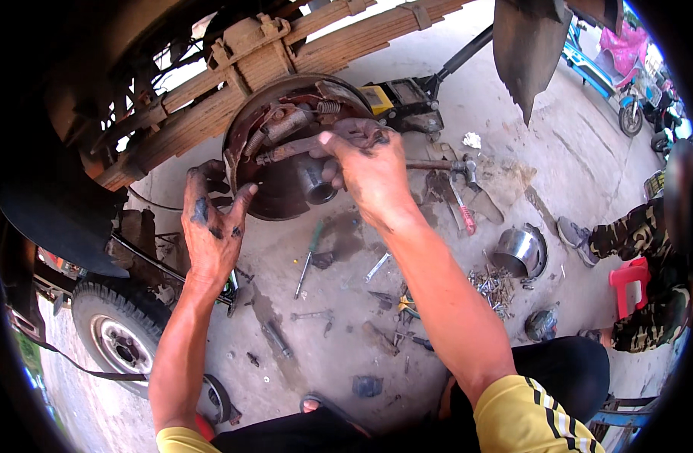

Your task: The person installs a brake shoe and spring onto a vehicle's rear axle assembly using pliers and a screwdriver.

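A round, rusty brake backing plate (275,205) with a drum-brake assembly hangs below the leaf springs (210,94). My left hand (213,219), its fingers blackened with grease, curls round the plate's left edge, thumb in front. My right hand (368,162) is closed at the plate's right side, on the end of a brown, rod-shaped part (290,149) that crosses the plate. Just above that part sit a metal cylinder (287,121) and a coil spring (328,107). The dark hub end (316,183) juts out under my right hand. Its fingertips are partly hidden.
A floor jack (399,102) stands behind the plate. Over the ground lie a hammer (466,170), a red-handled tool (466,219), a green screwdriver (310,253), wrenches and loose bolts (494,291). A metal pot (517,253), a tyre (120,332) and another person in camouflage trousers (626,230) are nearby.
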A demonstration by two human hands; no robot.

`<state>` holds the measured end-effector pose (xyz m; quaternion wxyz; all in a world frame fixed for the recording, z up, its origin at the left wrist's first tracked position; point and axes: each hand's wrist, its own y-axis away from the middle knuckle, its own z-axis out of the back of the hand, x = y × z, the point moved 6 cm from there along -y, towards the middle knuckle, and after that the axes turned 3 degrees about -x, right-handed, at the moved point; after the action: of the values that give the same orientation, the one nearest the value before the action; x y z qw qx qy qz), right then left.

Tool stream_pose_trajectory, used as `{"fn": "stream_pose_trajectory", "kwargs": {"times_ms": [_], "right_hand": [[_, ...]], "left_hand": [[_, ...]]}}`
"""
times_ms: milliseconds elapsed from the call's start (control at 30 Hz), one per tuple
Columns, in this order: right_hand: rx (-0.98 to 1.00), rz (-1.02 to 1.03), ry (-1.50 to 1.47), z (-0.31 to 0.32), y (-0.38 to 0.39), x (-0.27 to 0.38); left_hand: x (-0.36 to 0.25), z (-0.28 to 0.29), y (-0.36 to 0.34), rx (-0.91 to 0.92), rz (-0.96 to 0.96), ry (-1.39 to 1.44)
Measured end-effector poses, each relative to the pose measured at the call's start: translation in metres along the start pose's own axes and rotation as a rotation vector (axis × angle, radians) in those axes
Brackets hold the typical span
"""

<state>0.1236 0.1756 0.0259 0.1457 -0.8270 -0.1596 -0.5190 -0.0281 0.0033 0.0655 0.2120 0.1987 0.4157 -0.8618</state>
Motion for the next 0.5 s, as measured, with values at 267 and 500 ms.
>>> {"fn": "stream_pose_trajectory", "kwargs": {"times_ms": [267,500], "right_hand": [[0.051,0.013,0.037,-0.005,-0.002,-0.005],[0.039,0.112,0.04,-0.007,-0.012,-0.018]], "left_hand": [[-0.003,-0.001,-0.002,-0.055,-0.251,-0.077],[-0.001,-0.004,-0.004,-0.023,-0.221,-0.007]]}}
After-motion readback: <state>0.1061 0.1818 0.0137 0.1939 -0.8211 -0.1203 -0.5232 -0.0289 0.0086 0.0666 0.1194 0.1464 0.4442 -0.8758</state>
